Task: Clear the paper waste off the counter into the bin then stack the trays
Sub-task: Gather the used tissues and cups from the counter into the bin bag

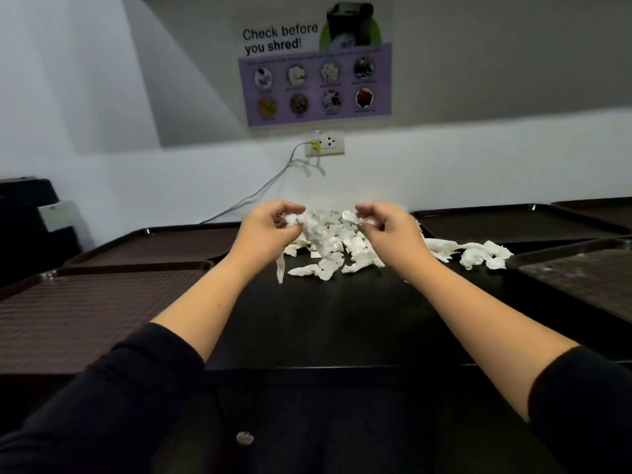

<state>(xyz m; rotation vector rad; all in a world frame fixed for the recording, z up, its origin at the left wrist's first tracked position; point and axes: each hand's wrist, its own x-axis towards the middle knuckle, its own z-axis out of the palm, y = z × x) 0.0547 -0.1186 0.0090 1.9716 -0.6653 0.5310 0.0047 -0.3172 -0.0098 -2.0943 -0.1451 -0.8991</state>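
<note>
both hands [328, 227] pinch torn paper scraps [328, 248] heaped on the dark counter [325, 319].

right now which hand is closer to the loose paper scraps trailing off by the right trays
Right. The right hand sits just left of those trailing scraps; the left hand is farther left, across the main paper pile.

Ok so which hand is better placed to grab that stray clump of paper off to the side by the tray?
The right hand. The stray clump lies just beyond its wrist, beside the near right tray. The left hand sits at the main pile's far side and would have to cross over.
</note>
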